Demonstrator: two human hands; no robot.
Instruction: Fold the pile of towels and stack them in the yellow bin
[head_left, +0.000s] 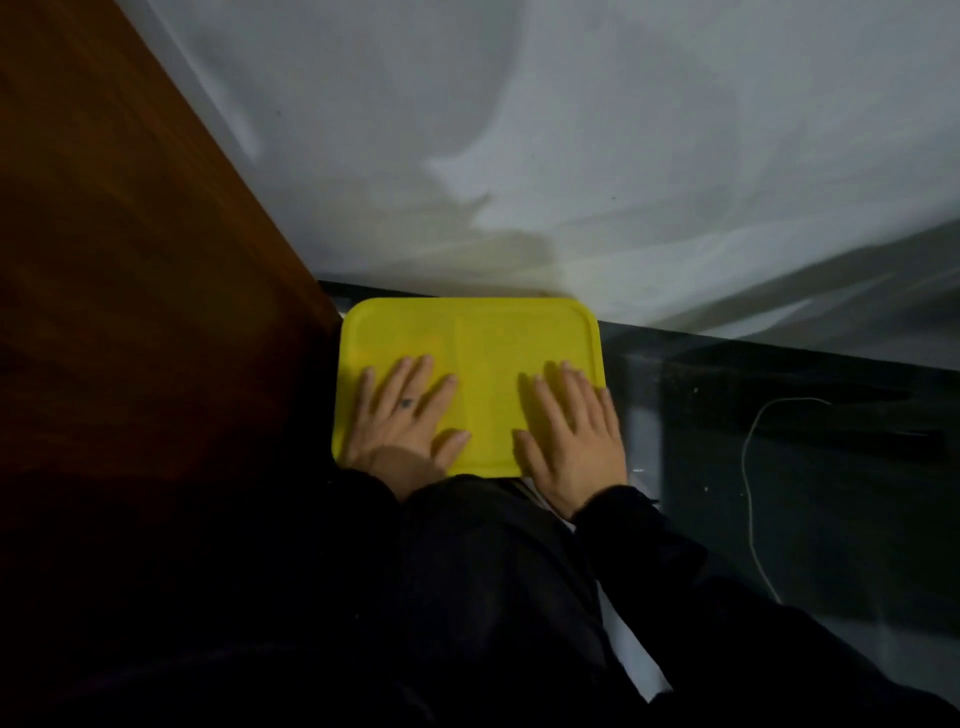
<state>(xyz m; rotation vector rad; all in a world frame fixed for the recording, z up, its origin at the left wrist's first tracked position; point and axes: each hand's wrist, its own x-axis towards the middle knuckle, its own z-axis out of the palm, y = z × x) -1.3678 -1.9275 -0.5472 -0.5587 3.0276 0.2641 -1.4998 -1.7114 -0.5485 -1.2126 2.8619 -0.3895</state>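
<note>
At the far left a brown wooden panel (130, 260) runs diagonally down toward the bin. Just beside its lower end sits the yellow bin (470, 332), of which only the flat yellow top shows, a lid or upturned base with rounded corners and a shallow raised rim; I cannot tell which. It lies low in front of the person, close against the pale wall (571, 156), on a dark floor (779, 467).

The left hand (402, 415) lies flat on the left part of the yellow surface, fingers straight and spread, holding nothing. The right hand (571, 431) lies the same way on the right part, its outer fingers reaching the right rim, palm down and fingers extended, gripping nothing. Both come out of black sleeves (649, 561). Further right a thin pale cord (748, 467) trails across the floor.

The yellow surface looks like hard moulded plastic: probably light, stiff and smooth enough to slip under flat palms, so it is likely best taken by the rim at the two short ends, fingers hooked under the edge. Its long axis runs left to right across the view, roughly parallel to the wall, the long sides facing the wall and the person.

No towels are visible, so folding progress cannot be judged.
</note>
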